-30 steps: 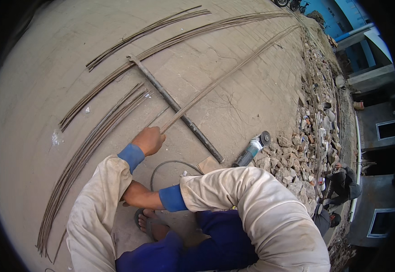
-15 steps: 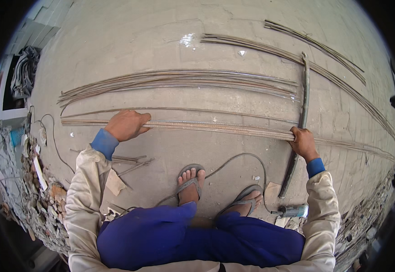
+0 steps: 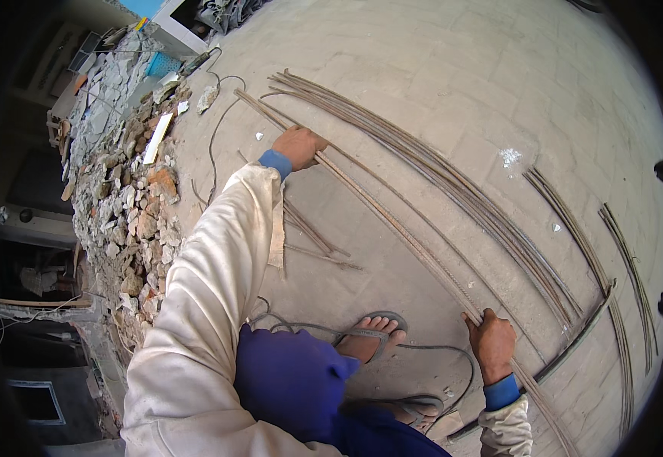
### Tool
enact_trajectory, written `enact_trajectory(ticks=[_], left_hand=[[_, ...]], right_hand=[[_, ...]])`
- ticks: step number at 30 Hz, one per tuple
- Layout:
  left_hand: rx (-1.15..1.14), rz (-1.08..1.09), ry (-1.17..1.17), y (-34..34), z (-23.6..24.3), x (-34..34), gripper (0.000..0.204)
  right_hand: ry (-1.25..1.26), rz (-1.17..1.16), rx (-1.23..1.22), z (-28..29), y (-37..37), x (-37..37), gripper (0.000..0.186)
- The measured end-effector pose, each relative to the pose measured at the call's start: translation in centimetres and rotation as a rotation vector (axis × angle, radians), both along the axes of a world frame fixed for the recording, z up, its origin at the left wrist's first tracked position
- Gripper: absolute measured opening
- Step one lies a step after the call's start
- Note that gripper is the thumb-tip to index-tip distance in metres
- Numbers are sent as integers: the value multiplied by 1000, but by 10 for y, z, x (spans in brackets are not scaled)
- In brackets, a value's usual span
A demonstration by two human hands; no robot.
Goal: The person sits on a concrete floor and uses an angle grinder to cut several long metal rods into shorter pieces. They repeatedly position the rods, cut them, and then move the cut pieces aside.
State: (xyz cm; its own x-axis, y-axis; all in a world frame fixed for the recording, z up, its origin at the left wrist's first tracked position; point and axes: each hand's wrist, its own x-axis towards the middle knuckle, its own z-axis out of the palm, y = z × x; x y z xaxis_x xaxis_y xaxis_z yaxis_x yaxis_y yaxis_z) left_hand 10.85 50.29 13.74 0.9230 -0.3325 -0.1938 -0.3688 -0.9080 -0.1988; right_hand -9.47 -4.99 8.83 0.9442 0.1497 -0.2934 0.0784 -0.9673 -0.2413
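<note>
A thin bundle of ribbed steel rods runs slantwise across the floor in front of me. My left hand is closed round it close to its far-left end. Farther along, at the lower right, my right hand grips the same bundle, whose tail runs on past it toward the picture's lower edge. Just beyond lies a single loose rod. A thicker group of rods rests on the floor past that one.
Two more rod groups lie at the right, across or near a dark bar. Short rod pieces lie left of my sandalled foot. A black cable loops by my feet. Broken rubble is heaped along the left.
The view has swung left, so the rods now slant down to the right and more rubble shows. Both hands keep their hold on the bundle.
</note>
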Motion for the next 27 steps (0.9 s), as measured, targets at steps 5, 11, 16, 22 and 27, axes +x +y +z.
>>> enact_trajectory(ticks=[5, 11, 16, 22, 27], left_hand=[[150, 91, -5, 23, 9, 12, 24], [103, 188, -93, 30, 4, 1, 32], [-33, 119, 210, -37, -55, -26, 57], [-117, 133, 180, -112, -103, -65, 51], [-208, -8, 203, -132, -105, -68, 45]], right_hand=[[54, 46, 89, 12, 28, 16, 55], [143, 53, 122, -7, 51, 31, 58], [165, 68, 60, -47, 59, 44, 59], [158, 164, 27, -51, 55, 50, 60], [-202, 74, 384, -48, 21, 74, 39]])
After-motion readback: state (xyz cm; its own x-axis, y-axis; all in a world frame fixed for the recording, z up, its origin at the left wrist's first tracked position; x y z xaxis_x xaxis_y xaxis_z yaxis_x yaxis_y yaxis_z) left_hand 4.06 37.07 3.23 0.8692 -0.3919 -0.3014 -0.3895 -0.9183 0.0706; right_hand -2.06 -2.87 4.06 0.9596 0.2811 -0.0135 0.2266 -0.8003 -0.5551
